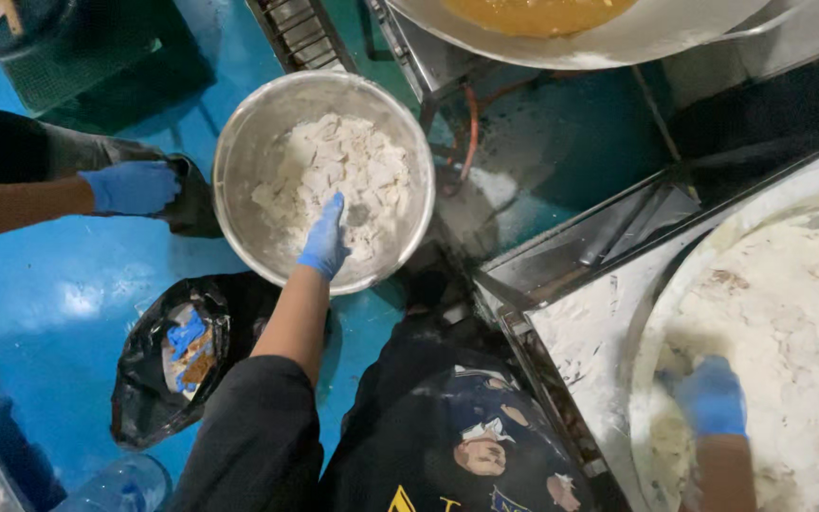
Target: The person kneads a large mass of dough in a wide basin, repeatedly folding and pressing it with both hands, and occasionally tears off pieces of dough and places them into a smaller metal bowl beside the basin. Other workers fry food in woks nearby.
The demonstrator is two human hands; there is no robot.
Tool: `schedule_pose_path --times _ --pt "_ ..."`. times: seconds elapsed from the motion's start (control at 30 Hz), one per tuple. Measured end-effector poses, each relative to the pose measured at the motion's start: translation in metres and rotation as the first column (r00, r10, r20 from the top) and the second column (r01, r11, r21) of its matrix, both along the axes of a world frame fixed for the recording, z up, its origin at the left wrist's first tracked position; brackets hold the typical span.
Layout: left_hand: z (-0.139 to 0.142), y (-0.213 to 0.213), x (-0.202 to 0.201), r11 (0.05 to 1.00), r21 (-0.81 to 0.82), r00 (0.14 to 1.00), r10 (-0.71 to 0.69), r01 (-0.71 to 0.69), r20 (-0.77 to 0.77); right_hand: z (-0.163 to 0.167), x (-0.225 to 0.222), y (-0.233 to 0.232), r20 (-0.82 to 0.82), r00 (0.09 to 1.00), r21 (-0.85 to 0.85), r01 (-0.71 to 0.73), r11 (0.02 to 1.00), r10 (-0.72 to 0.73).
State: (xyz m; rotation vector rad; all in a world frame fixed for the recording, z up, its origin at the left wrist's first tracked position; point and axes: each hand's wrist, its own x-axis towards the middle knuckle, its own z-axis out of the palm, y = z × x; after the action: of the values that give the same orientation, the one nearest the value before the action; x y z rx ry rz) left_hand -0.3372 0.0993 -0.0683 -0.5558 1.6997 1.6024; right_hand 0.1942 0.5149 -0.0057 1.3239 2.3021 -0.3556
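Black bag (pixel 158 365) beside metal bowl (pixel 248 142), co-worker's hand (pixel 133 187) near

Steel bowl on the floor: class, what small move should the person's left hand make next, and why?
Probably lift the left hand out of the steel bowl. It lies flat on the white floured pieces heaped there, apparently gripping nothing, while the right hand is already in the big floured tray, where more coating seems to wait.
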Motion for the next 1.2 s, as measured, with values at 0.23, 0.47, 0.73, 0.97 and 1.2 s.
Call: schedule_pose_path --times 0.23,0.47,0.73,0.97,1.2 --pt "-0.023 0.002 0.041 0.957 0.071 0.957 -0.284 0.280 0.053 0.009 -0.032 -0.010 -0.219 0.890 0.201 -0.360 0.911 0.400" --pt "-0.015 0.066 0.090 0.845 0.263 0.869 -0.493 0.466 0.044 0.016 0.000 -0.042 -0.004 0.967 0.099 -0.251 0.963 0.253" --pt "-0.019 0.099 0.093 0.747 0.258 0.786 -0.611 0.612 -0.096 0.056 0.063 -0.042 -0.789 0.236 -0.471 0.361 0.805 -0.568" --pt "-0.022 0.119 0.113 0.704 0.242 0.739 -0.666 0.668 -0.103 0.070 0.076 -0.057 -0.835 0.431 -0.142 0.433 0.890 -0.343" --pt "-0.025 0.140 0.140 0.669 0.315 0.728 -0.675 0.673 -0.120 0.054 0.092 -0.051 -0.841 0.174 -0.328 0.589 0.738 -0.512"
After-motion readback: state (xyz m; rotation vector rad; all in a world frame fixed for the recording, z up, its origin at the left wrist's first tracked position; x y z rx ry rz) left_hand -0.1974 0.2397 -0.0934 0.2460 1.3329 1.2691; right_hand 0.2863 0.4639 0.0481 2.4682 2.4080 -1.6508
